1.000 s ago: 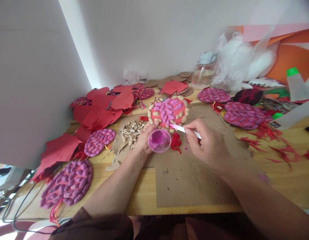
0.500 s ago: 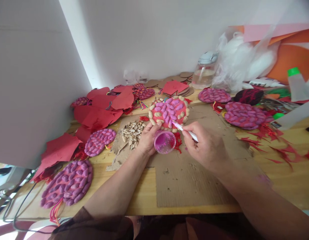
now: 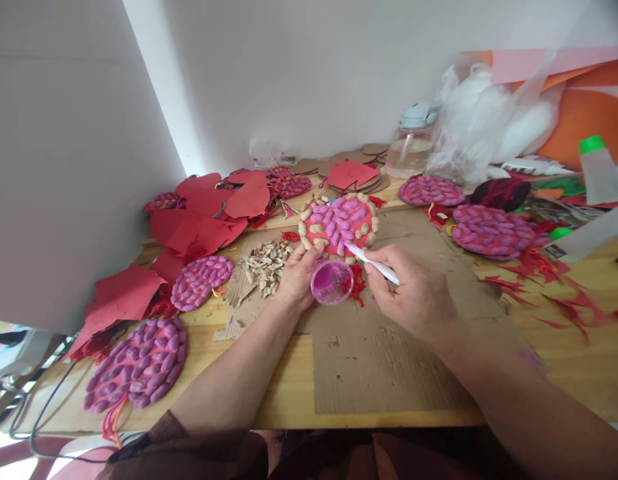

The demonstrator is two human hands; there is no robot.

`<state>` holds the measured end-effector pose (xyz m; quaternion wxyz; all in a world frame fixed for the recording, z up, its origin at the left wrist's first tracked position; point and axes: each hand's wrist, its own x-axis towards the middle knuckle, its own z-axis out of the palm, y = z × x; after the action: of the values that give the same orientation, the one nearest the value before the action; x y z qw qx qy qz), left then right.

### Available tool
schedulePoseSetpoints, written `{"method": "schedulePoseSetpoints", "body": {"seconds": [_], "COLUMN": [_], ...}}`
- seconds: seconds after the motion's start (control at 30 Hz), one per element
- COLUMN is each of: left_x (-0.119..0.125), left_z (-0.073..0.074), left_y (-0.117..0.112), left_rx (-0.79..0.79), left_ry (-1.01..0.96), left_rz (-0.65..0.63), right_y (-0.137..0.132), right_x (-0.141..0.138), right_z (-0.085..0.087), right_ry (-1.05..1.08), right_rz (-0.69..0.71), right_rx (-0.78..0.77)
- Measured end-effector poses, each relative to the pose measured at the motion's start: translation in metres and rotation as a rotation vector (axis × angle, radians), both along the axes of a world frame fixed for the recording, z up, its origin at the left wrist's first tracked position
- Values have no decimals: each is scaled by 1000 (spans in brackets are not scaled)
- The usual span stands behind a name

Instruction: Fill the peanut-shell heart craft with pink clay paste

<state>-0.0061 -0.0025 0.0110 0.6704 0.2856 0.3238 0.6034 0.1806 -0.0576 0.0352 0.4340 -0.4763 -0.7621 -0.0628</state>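
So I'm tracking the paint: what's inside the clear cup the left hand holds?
Inside the cup pink-purple paint coats the bottom and wall. The left hand wraps its left side, hiding that part; paint depth cannot be told. The right hand holds a white brush outside it.

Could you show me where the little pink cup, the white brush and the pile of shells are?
pink cup [image 3: 331, 282]: head view, on its pink inside.
white brush [image 3: 375, 264]: head view, on the middle of its bare shaft.
pile of shells [image 3: 267, 261]: head view, on the middle of the heap.
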Motion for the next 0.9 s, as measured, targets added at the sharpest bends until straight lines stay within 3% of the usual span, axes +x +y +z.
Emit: {"method": "schedulePoseSetpoints", "body": {"seconds": [0.3,0.47,0.67,0.9], "left_x": [-1,3,5,6], "left_z": [-3,-4,-7,-9], "left_y": [3,0,-1,-2], "left_rx": [26,65,114,84], "left_ry": [52,121,180,175], "left_rz": [10,-29,-13,-81], "right_y": [-2,0,4,6], "right_x": [1,6,6,10], "right_z": [5,13,7,9], "right_ry": [174,290,152,113], "right_rz": [118,107,185,144], "right_rx": [-67,7,-51,76]}}
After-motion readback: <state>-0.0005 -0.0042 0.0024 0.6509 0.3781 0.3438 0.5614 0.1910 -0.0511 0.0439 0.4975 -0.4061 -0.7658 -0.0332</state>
